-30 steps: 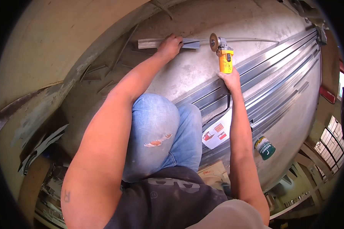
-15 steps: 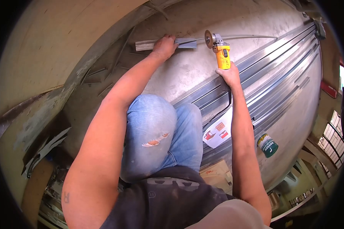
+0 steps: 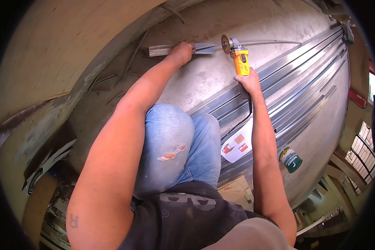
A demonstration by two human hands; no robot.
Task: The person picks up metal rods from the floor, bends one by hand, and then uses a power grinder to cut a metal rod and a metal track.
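My right hand [image 3: 249, 81] is closed round the rear of a yellow angle grinder [image 3: 241, 62], held with its cutting disc [image 3: 226, 44] up and to the left. A black cord trails from the grinder's back end past my wrist. At the upper left, my left hand [image 3: 182, 53] presses down over a short pale block [image 3: 159, 51], its fingers closed on a thin metal rod [image 3: 271, 41]. The rod runs out to the right along the floor, passing behind the disc in this view. The blue-grey end of the block [image 3: 206, 49] shows beyond my fingers.
Long metal channels [image 3: 275, 79] lie diagonally across the floor on the right. A printed white sheet [image 3: 237, 146] rests on them, and a green and white can [image 3: 291, 159] stands beside them. Thin offcuts [image 3: 106, 79] are scattered at left near a curved board [image 3: 71, 46].
The grinder and its disc have shifted slightly left. My left hand has moved a little right and down in view, still closed on the rod over the block.
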